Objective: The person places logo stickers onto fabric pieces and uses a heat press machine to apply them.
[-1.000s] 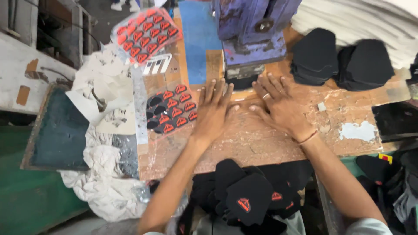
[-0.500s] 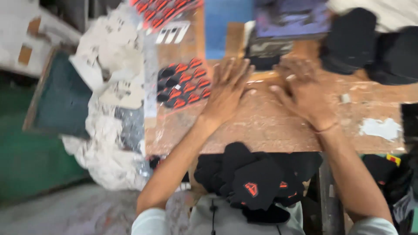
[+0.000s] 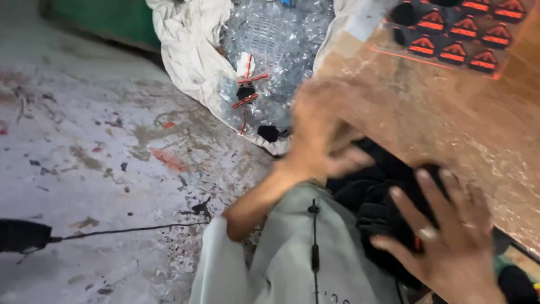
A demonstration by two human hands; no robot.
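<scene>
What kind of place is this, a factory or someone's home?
Probably a small garment workshop: a worn wooden worktable carrying a sheet of red-and-black patches, a heap of black caps on the lap, and a paint-stained concrete floor.

Black caps (image 3: 377,202); red-on-black patches (image 3: 455,34)

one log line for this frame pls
left hand: blurred, open, over black fabric pile | right hand: open, on pile | red-black patches: on bench
</scene>
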